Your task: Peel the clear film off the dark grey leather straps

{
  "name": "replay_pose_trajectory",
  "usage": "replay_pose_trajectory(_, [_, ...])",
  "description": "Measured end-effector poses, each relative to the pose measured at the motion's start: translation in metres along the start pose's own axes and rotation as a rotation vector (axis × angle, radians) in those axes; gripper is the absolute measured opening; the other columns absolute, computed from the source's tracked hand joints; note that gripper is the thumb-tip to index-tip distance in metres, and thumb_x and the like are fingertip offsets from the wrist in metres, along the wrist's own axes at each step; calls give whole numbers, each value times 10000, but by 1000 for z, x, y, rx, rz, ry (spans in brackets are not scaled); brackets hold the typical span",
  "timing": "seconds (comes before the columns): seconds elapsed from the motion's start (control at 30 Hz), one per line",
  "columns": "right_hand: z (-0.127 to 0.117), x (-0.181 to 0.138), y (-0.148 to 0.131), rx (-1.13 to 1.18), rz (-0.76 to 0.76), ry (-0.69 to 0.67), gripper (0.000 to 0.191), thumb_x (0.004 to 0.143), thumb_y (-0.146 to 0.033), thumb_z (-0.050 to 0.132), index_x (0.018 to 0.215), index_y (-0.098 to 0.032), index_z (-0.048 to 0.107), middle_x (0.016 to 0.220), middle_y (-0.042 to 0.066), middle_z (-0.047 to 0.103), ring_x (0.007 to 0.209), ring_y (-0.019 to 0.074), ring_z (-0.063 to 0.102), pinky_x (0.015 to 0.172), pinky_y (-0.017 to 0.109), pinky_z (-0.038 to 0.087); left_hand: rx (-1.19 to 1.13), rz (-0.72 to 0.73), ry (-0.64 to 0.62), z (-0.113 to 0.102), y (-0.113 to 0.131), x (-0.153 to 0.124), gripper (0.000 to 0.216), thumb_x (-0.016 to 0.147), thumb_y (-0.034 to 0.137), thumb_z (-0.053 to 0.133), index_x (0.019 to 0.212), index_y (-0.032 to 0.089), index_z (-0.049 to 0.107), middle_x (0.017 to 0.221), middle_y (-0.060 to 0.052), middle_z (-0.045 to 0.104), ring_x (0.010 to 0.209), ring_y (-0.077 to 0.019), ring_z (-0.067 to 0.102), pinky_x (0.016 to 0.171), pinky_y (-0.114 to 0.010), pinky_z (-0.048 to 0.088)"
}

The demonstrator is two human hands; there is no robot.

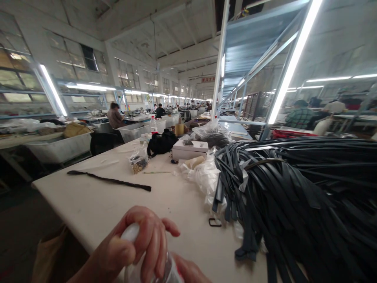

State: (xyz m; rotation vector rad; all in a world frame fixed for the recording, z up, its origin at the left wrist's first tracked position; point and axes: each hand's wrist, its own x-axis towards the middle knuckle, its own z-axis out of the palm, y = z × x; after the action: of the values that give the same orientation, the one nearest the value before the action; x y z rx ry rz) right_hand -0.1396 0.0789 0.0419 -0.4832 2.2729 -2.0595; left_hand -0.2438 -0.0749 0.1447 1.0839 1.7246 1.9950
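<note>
At the bottom of the view, my left hand (144, 239) is wrapped over a clear plastic container (170, 270) with a rounded white part (130, 232) showing between thumb and fingers. Its little finger sticks out to the right. My right hand (190, 269) is against the container's right side, low in the frame, with its fingertips mostly hidden. A bit of red shows on the container beside it. Beyond my hands, a black strap (108, 180) lies across the pale table (97, 212). To the right lies a small black rectangular buckle (215, 222).
A large heap of black strips (282, 188) covers the table's right side. Further back are crumpled plastic (203, 175), a white box (190, 149), a black cloth item (163, 142), a bag of small metal parts (138, 163) and a bottle (153, 125). Other people sit at distant benches.
</note>
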Motion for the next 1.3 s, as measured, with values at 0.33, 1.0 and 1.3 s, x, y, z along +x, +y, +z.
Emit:
replay_pose_trajectory(0.33, [-7,2,7,-886,-169,755,663,674,-114,561,1308,-240,414,1084,92,646,946,288,647,802,431,567,-327,-93,315,18,-29,32,357,665,506,804,622,199,627,729,-21,758,779,-199,685,819,-334,507])
replay_pose_trajectory(1.0, [-61,-41,10,-1316,184,452,678,734,-210,696,1343,-202,397,1154,114,631,929,309,676,741,422,590,-462,-146,700,-49,-82,-7,397,610,510,855,688,165,675,827,-77,789,882,-193,726,813,-278,549])
replay_pose_trajectory(1.3, [-73,-65,22,-1436,287,305,609,740,-204,658,1308,-210,439,1150,102,649,920,282,689,773,392,580,-763,-404,1007,-74,-100,-45,222,962,114,487,815,130,653,709,-33,713,453,-44,610,382,-94,453])
